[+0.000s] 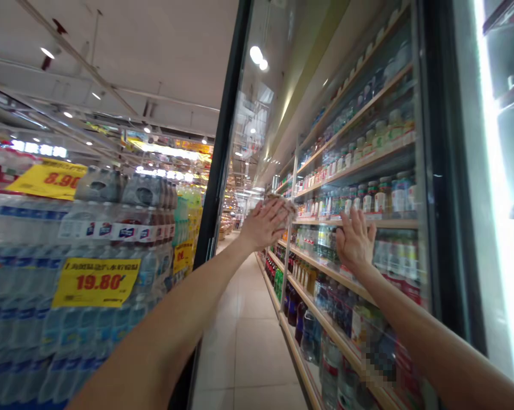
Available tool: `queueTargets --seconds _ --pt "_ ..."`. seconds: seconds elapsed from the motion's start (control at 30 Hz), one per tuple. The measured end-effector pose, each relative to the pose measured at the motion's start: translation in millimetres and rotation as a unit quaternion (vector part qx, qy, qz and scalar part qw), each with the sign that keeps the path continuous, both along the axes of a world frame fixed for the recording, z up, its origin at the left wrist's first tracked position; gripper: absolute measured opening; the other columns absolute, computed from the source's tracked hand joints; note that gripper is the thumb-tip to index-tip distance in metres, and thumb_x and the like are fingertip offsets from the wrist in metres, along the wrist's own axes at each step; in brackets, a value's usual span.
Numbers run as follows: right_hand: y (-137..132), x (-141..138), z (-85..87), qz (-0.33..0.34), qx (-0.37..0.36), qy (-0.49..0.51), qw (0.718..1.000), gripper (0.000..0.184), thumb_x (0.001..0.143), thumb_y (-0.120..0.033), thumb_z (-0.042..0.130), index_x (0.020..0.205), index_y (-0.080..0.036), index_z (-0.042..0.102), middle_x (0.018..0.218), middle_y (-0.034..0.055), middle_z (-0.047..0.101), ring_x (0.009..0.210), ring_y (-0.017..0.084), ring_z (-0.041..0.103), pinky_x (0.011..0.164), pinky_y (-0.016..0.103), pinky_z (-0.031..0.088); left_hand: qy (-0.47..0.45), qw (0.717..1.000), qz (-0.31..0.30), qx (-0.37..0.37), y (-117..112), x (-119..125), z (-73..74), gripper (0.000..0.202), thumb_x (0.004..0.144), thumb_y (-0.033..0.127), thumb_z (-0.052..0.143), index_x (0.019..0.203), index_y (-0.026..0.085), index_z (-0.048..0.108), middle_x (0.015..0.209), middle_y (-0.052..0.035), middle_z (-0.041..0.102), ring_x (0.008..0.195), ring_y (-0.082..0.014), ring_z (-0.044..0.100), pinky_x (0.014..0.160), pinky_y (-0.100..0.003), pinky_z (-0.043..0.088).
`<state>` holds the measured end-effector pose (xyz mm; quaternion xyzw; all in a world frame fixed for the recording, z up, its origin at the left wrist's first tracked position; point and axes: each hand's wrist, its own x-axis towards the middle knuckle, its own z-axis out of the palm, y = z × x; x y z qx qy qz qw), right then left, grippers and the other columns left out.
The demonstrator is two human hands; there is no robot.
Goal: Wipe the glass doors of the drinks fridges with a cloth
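Observation:
My left hand [263, 225] lies over a crumpled, light-coloured cloth [289, 206], pressing it to the glass door [261, 142]. Some of the cloth is hidden under the fingers. To the right, my right hand [356, 239] is held up against the same pane, its fingers stretched out and nothing in it. Shelves of drink bottles [380, 196] show in the glass behind both hands; whether they are reflected or seen through it, I cannot tell.
A dark door frame [223, 136] runs down the left of the pane. Stacked packs of bottled water [21, 285] stand at the left, with yellow price signs [97, 282]. At the far right is a brightly lit cooler interior [511, 142]. Pale floor tiles [257, 347] lie below.

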<state>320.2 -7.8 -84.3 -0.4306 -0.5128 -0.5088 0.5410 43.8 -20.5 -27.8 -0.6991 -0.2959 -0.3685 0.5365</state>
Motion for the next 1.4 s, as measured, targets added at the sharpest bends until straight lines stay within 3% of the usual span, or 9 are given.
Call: queueTargets --seconds 0.17,0.37,0.53,0.67,0.8,1.0,1.1,1.2,1.4 --pt "1.3 1.8 -0.1 0.003 0.001 0.001 1.000 0.050 0.090 -0.034 0.033 0.137 -0.020 0.038 0.145 0.0119 0.034 0.135 0.026 0.027 0.108 0.051 0.017 -0.283 0.958 0.036 0.013 1.2 -19.3 6.1 0.054 0.089 0.039 0.039 0.136 0.011 0.037 0.148 -0.0164 0.027 0.138 -0.0284 0.021 0.111 -0.049 0.018" --pt "2.0 4.1 0.3 0.012 -0.004 0.000 1.000 0.050 0.089 -0.033 0.033 0.137 -0.020 0.038 0.144 0.0121 0.035 0.135 0.027 0.028 0.106 0.054 0.020 0.100 0.995 0.019 -0.012 -7.2 -5.3 -21.1 0.049 0.090 0.045 0.036 0.135 0.023 0.039 0.148 -0.0053 0.032 0.138 -0.0199 0.025 0.113 -0.041 0.016" --pt "0.8 3.5 0.7 0.014 -0.006 0.005 1.000 0.050 0.089 -0.033 0.033 0.137 -0.019 0.039 0.146 0.0119 0.033 0.135 0.028 0.027 0.107 0.054 0.020 -0.176 0.983 0.053 0.027 -0.6 -29.2 -6.7 0.053 0.091 0.041 0.036 0.135 0.012 0.038 0.146 -0.0164 0.031 0.137 -0.0273 0.025 0.109 -0.048 0.021" --pt "-2.2 -1.1 -9.7 0.023 -0.007 -0.013 1.000 0.052 0.089 -0.034 0.035 0.140 -0.021 0.034 0.146 0.0119 0.032 0.136 0.028 0.025 0.107 0.054 0.019 0.017 0.999 0.022 0.036 -2.6 -43.0 -72.3 0.050 0.090 0.041 0.038 0.134 0.017 0.040 0.146 -0.0112 0.033 0.138 -0.0247 0.024 0.111 -0.044 0.017" --pt "-5.1 -4.4 -23.4 0.013 -0.011 -0.070 0.997 0.052 0.090 -0.034 0.036 0.140 -0.021 0.033 0.144 0.0120 0.036 0.135 0.027 0.028 0.107 0.052 0.021 0.318 0.946 -0.060 0.021 -6.0 -56.4 -139.7 0.041 0.089 0.042 0.039 0.126 0.028 0.049 0.144 0.0006 0.039 0.135 -0.0163 0.029 0.114 -0.037 0.011" --pt "-8.6 -2.0 -29.3 0.007 -0.006 -0.086 0.996 0.048 0.089 -0.033 0.039 0.136 -0.021 0.039 0.145 0.0131 0.034 0.135 0.026 0.028 0.107 0.052 0.020 -0.063 0.997 0.017 0.037 -1.4 -62.8 -105.9 0.049 0.089 0.036 0.042 0.133 0.015 0.042 0.142 -0.0150 0.039 0.136 -0.0258 0.027 0.110 -0.047 0.017" --pt "-14.9 -4.1 -38.0 0.014 -0.023 -0.120 0.992 0.049 0.089 -0.032 0.041 0.137 -0.022 0.038 0.145 0.0126 0.033 0.136 0.026 0.026 0.108 0.052 0.018 0.134 0.991 -0.027 0.005 -6.2 -64.2 -133.0 0.045 0.089 0.039 0.041 0.130 0.019 0.046 0.143 -0.0083 0.039 0.138 -0.0221 0.024 0.112 -0.042 0.014" --pt "-21.1 -6.5 -48.8 0.022 -0.035 -0.165 0.985 0.051 0.088 -0.029 0.043 0.138 -0.024 0.036 0.144 0.0113 0.035 0.136 0.024 0.027 0.110 0.051 0.016 0.350 0.933 -0.082 -0.026 -11.9 -67.2 -168.6 0.040 0.089 0.039 0.037 0.126 0.028 0.049 0.144 0.0026 0.038 0.138 -0.0136 0.022 0.115 -0.037 0.008" --pt "-21.4 -0.2 -55.6 0.024 -0.018 -0.138 0.990 0.051 0.088 -0.029 0.044 0.138 -0.025 0.035 0.145 0.0110 0.034 0.136 0.025 0.028 0.109 0.051 0.018 0.035 0.999 -0.001 -0.015 -8.5 -56.4 -152.0 0.049 0.087 0.040 0.043 0.131 0.018 0.045 0.143 -0.0115 0.040 0.137 -0.0241 0.025 0.113 -0.045 0.008"
